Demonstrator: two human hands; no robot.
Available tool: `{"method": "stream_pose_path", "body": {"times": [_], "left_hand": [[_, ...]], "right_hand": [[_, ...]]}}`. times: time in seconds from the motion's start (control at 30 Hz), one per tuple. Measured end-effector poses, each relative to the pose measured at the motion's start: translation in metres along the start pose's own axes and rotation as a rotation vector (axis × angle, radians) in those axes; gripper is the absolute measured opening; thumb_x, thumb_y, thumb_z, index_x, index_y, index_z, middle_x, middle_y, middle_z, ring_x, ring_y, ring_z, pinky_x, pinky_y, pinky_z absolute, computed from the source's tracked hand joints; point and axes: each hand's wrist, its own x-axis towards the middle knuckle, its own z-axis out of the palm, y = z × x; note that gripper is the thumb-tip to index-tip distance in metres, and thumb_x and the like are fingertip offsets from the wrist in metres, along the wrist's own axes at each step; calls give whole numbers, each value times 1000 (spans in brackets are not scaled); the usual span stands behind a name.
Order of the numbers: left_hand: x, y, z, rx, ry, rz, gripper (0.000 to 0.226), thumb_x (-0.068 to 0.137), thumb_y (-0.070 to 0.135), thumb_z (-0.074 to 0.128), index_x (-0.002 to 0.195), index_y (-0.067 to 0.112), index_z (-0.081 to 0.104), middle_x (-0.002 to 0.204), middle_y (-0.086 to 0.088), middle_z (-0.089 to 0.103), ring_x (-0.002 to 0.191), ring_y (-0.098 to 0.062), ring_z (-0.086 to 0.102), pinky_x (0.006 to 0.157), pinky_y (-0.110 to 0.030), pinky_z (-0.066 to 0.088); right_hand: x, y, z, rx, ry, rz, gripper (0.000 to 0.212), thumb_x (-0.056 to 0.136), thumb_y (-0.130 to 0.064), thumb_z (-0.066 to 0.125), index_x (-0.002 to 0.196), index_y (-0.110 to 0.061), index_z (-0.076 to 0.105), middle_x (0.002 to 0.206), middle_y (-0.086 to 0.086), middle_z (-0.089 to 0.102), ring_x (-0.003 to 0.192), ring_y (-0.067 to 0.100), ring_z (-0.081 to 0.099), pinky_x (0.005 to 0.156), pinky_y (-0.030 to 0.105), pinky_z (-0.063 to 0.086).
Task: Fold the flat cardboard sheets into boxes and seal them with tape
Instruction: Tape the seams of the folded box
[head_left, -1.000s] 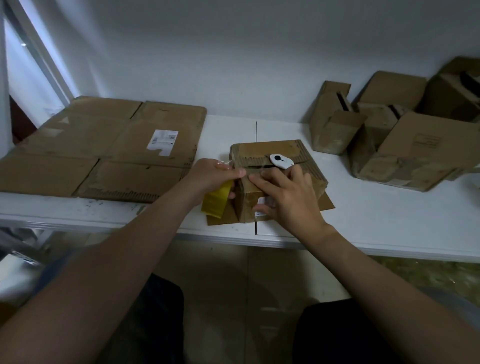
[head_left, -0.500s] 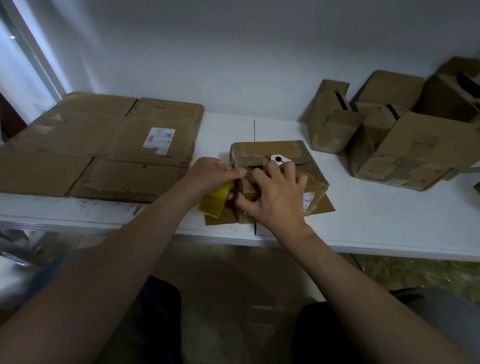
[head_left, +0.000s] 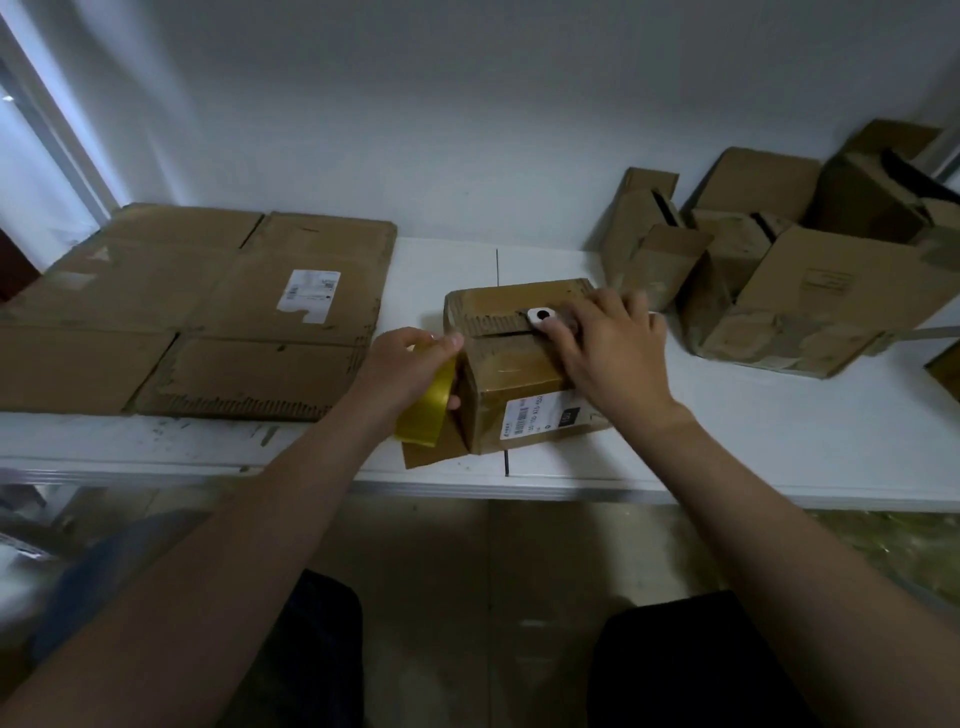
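A small folded cardboard box (head_left: 511, 374) stands near the front edge of the white table (head_left: 727, 447). Its near face carries a white label. My left hand (head_left: 410, 364) grips a yellow tape roll (head_left: 428, 410) against the box's left side. My right hand (head_left: 605, 348) lies on the box's top right, fingers spread, thumb and fingertips touching a small white cutter (head_left: 543, 315) that sits on the top flap seam. Whether the fingers pinch the cutter I cannot tell.
Flat cardboard sheets (head_left: 197, 312) cover the table's left half. A heap of folded boxes (head_left: 779, 280) fills the back right against the wall. A loose cardboard flap (head_left: 431, 454) lies under the box by the table's edge.
My right hand has moved from the box's near front face up to its top right, onto the white cutter. The label on the front face now shows. My left hand stays on the tape roll.
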Motion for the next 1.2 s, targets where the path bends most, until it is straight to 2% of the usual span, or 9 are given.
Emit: {"method": "stream_pose_path", "body": {"times": [0.1, 0.2, 0.33, 0.43, 0.63, 0.73, 0.93, 1.1, 1.2], "left_hand": [[-11, 2, -5, 15, -6, -8, 29, 99, 38, 62, 121, 20, 62, 83, -4, 76, 55, -13, 72, 46, -20, 51], [-26, 3, -16, 124, -4, 2, 13, 103, 30, 57, 105, 18, 62, 78, 0, 62, 38, 4, 58, 42, -19, 46], [-41, 6, -27, 92, -7, -40, 23, 93, 43, 65, 108, 27, 68, 96, -6, 76, 77, -25, 76, 81, -41, 58], [-61, 6, -27, 16, -76, -2, 19, 99, 39, 60, 113, 27, 63, 94, -4, 78, 84, -31, 76, 85, -48, 59], [-90, -10, 7, -87, 34, 58, 36, 98, 48, 57, 130, 33, 56, 133, -1, 54, 119, -30, 56, 100, -56, 50], [-85, -4, 8, -153, 188, 118, 32, 102, 37, 54, 134, 35, 49, 138, 2, 47, 124, -26, 50, 97, -47, 51], [-84, -9, 12, 196, 181, 159, 40, 102, 25, 56, 142, 24, 49, 124, 4, 45, 118, -20, 47, 96, -40, 44], [-96, -24, 38, -103, 39, 5, 41, 100, 32, 60, 140, 31, 50, 136, -6, 52, 119, -28, 57, 96, -48, 55], [-94, -22, 48, -152, 104, 39, 44, 100, 24, 58, 142, 30, 48, 131, -1, 49, 116, -25, 54, 87, -44, 56]], "right_hand": [[14, 13, 2, 26, -215, 70, 40, 96, -57, 55, 119, -27, 69, 129, 3, 56, 124, 32, 44, 97, 47, 41], [18, 17, 3, 191, -278, 112, 41, 93, -53, 64, 122, -25, 68, 127, 3, 54, 122, 32, 47, 96, 47, 48], [19, 15, 0, 227, -263, 121, 28, 92, -52, 66, 101, -25, 62, 114, 1, 55, 101, 29, 58, 87, 44, 51], [14, 14, -8, 254, -234, 135, 24, 96, -46, 62, 94, -22, 56, 102, 1, 56, 86, 21, 56, 74, 35, 44], [-15, 17, -29, 265, -236, 109, 23, 99, -41, 58, 89, -20, 54, 83, -3, 56, 75, 17, 54, 59, 30, 32], [-28, 25, -42, 312, -232, 131, 30, 99, -44, 56, 82, -20, 53, 75, -1, 58, 71, 22, 60, 52, 29, 34], [-16, 37, -54, 388, -199, 135, 41, 103, -45, 51, 82, -9, 55, 73, 7, 57, 70, 23, 54, 55, 34, 32], [-34, 41, -39, 528, -285, 145, 34, 104, -43, 49, 78, -21, 48, 72, -1, 52, 69, 17, 51, 56, 32, 32], [-56, 42, -35, 539, -232, 152, 29, 103, -45, 50, 90, -21, 56, 77, -7, 58, 73, 12, 56, 59, 27, 37]]}}
